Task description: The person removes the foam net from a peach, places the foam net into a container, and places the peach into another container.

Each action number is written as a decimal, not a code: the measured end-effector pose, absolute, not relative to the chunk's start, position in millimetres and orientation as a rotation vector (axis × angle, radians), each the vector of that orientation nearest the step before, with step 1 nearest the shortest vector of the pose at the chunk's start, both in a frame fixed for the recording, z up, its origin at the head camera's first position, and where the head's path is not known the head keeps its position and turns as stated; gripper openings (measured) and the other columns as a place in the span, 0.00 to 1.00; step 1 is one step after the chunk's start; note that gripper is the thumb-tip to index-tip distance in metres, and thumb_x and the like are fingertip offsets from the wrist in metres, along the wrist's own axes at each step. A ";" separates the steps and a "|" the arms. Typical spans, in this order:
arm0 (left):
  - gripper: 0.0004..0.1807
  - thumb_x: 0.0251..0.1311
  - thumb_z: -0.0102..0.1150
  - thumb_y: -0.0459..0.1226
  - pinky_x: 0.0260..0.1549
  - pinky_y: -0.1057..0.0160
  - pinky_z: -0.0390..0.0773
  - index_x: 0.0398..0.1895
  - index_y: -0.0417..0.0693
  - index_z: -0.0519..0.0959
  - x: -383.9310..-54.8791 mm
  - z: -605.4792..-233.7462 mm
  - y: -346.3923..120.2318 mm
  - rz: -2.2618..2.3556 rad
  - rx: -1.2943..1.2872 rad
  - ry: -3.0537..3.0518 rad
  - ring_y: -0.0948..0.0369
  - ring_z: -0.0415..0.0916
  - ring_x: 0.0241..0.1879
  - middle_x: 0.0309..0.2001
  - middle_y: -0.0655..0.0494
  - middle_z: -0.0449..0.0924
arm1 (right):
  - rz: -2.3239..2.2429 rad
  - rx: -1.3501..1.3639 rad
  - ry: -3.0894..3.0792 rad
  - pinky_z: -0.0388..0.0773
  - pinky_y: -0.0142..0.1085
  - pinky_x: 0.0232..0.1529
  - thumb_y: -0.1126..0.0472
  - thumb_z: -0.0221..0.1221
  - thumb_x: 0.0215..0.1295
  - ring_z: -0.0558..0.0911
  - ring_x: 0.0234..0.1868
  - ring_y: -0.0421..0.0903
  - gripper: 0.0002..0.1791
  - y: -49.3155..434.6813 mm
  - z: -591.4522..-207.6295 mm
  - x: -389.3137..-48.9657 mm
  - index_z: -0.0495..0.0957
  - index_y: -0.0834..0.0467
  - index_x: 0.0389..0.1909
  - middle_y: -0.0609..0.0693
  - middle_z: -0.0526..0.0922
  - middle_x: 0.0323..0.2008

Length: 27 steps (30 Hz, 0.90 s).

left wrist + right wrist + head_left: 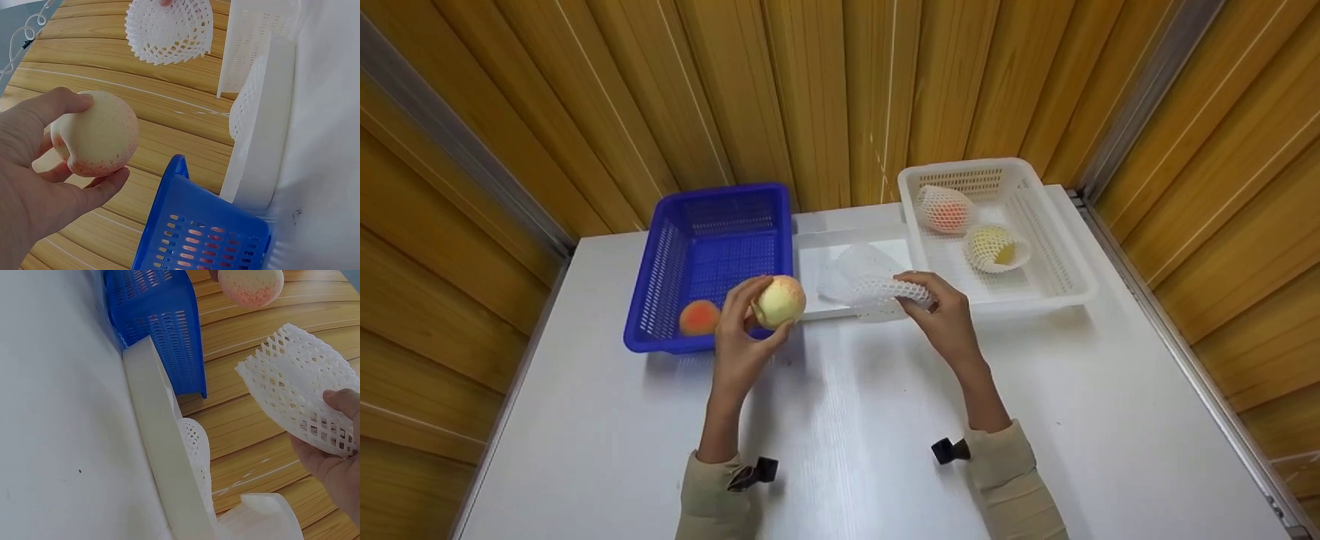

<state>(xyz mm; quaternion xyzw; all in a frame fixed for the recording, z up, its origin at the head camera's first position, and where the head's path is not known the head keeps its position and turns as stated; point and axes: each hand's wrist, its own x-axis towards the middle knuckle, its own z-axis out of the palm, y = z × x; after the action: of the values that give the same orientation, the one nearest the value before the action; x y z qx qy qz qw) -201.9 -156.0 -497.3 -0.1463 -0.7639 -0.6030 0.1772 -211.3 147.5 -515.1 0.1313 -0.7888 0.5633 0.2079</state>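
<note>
A pale yellow peach with a pink blush [781,302] is gripped between the fingers and thumb of my left hand [741,330], above the near right corner of the blue basket [634,319]. In the left wrist view the peach [98,135] is bare. My right hand [949,315] pinches a white foam net sleeve [885,289] over the white tray's right side. That foam net [304,377] looks hollow in the right wrist view, its open end toward the peach. An orange-red peach [699,318] lies in the blue basket's near left corner.
Between the baskets stands a shallow white tray [810,259] with foam netting [847,266] in it. The white basket [1080,289] at right holds a reddish fruit [946,210] and a yellow fruit [990,246], both in foam nets. Wood-look panels [810,97] border the white table [840,450].
</note>
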 end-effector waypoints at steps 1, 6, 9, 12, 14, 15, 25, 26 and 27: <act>0.37 0.46 0.77 0.24 0.53 0.61 0.82 0.64 0.47 0.77 -202.2 -497.9 -156.7 -1.708 -0.413 -2.159 0.52 0.72 0.63 0.65 0.49 0.71 | 1.550 0.360 -2.204 0.80 0.29 0.37 0.67 0.69 0.63 0.82 0.48 0.41 0.17 147.9 -515.4 -211.6 0.85 0.50 0.52 0.43 0.85 0.52; 0.36 0.47 0.77 0.24 0.53 0.63 0.81 0.64 0.46 0.77 -203.4 -500.7 -160.6 -1.718 -0.400 -2.154 0.53 0.72 0.63 0.64 0.49 0.71 | 1.488 0.345 -2.239 0.76 0.29 0.31 0.67 0.69 0.63 0.81 0.44 0.41 0.18 149.7 -516.9 -213.2 0.84 0.50 0.52 0.42 0.85 0.52; 0.37 0.47 0.76 0.23 0.53 0.63 0.81 0.64 0.45 0.77 -204.2 -501.8 -163.2 -1.716 -0.394 -2.146 0.52 0.72 0.62 0.64 0.48 0.71 | 1.500 0.334 -2.243 0.78 0.29 0.33 0.67 0.69 0.63 0.81 0.46 0.41 0.18 150.1 -518.0 -213.8 0.84 0.50 0.52 0.43 0.85 0.52; 0.37 0.47 0.75 0.22 0.54 0.62 0.82 0.64 0.44 0.76 -205.3 -501.9 -165.4 -1.716 -0.383 -2.143 0.52 0.72 0.62 0.64 0.47 0.70 | 1.518 0.317 -2.238 0.80 0.28 0.37 0.68 0.69 0.63 0.82 0.49 0.41 0.17 150.6 -519.0 -214.1 0.84 0.51 0.52 0.43 0.86 0.52; 0.37 0.47 0.75 0.21 0.53 0.61 0.81 0.64 0.43 0.76 -205.8 -502.5 -167.1 -1.710 -0.353 -2.157 0.52 0.72 0.62 0.64 0.47 0.70 | 1.537 0.309 -2.232 0.81 0.28 0.41 0.69 0.69 0.62 0.83 0.52 0.41 0.17 150.6 -519.7 -214.4 0.84 0.52 0.51 0.44 0.86 0.52; 0.37 0.47 0.75 0.21 0.54 0.61 0.81 0.65 0.43 0.76 -206.1 -502.7 -167.7 -1.709 -0.337 -2.163 0.52 0.72 0.62 0.65 0.46 0.70 | 1.543 0.303 -2.232 0.81 0.28 0.43 0.69 0.69 0.63 0.83 0.53 0.41 0.17 150.5 -519.8 -214.5 0.84 0.52 0.51 0.44 0.86 0.52; 0.34 0.47 0.72 0.18 0.49 0.64 0.82 0.62 0.34 0.75 -194.2 -480.8 -165.6 -1.700 -0.265 -2.174 0.50 0.72 0.59 0.62 0.39 0.71 | 1.557 0.266 -2.250 0.81 0.28 0.45 0.68 0.67 0.64 0.82 0.55 0.43 0.16 150.2 -522.9 -218.1 0.84 0.52 0.52 0.45 0.86 0.52; 0.34 0.48 0.72 0.18 0.49 0.65 0.81 0.62 0.33 0.75 -192.1 -477.8 -165.4 -1.703 -0.266 -2.174 0.49 0.72 0.60 0.62 0.39 0.71 | 1.551 0.263 -2.253 0.80 0.28 0.45 0.68 0.68 0.64 0.82 0.55 0.42 0.17 150.0 -523.4 -218.8 0.84 0.51 0.52 0.44 0.86 0.52; 0.34 0.48 0.72 0.18 0.50 0.66 0.81 0.62 0.33 0.75 -190.5 -475.9 -165.4 -1.706 -0.265 -2.174 0.49 0.72 0.60 0.62 0.39 0.71 | 1.544 0.260 -2.255 0.80 0.28 0.45 0.68 0.68 0.64 0.82 0.56 0.41 0.17 149.8 -523.9 -219.4 0.84 0.51 0.52 0.44 0.86 0.52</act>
<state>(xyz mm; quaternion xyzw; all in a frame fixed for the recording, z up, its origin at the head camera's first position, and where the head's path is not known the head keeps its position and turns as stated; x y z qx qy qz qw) -190.5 -165.4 -475.9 -0.0938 -0.7700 -0.6042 0.1820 -219.4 149.8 -523.9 0.0928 -0.8054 0.5513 0.1968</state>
